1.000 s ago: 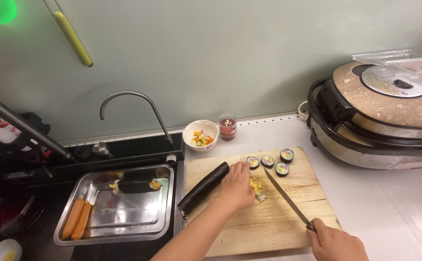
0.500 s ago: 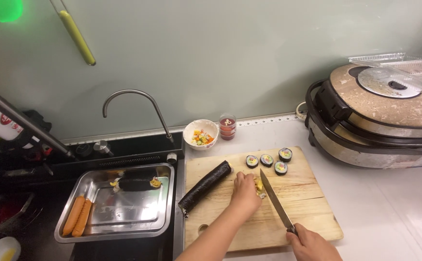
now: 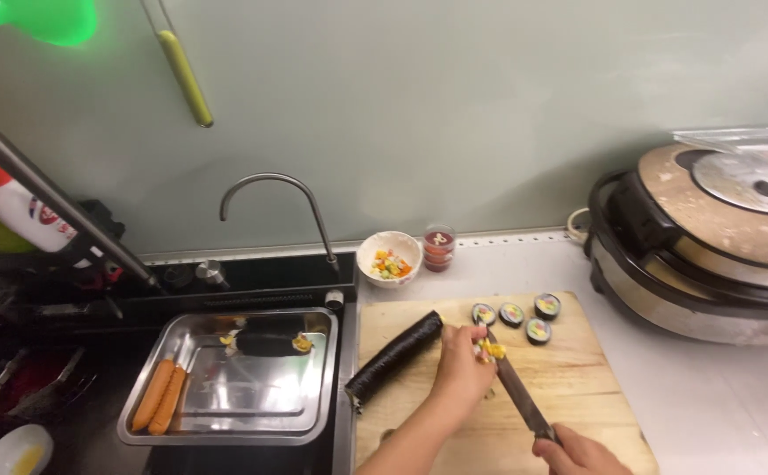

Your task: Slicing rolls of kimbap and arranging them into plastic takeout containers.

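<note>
Two big things are framing the scene: a round lidded cooker (image 3: 709,255) is sitting at the right end of the pale worktop (image 3: 727,396), and a steel tray (image 3: 225,413) with two sausages (image 3: 160,396) is resting in the dark sink. Between them a wooden cutting board (image 3: 577,405) is lying flat, giving the blade a firm base. A long seaweed roll (image 3: 394,356) is lying slantwise on the board's left, well away from the blade. Four cut slices (image 3: 519,315) are lining up near the far edge, out of the cutting path. The right hand (image 3: 577,453) is closing its fingers around the handle of a knife (image 3: 517,396), blade pointing away. The left hand (image 3: 461,369) is pinching a small yellow-filled piece (image 3: 489,349) against the blade tip, probably a ragged end slice, though it is blurred.
</note>
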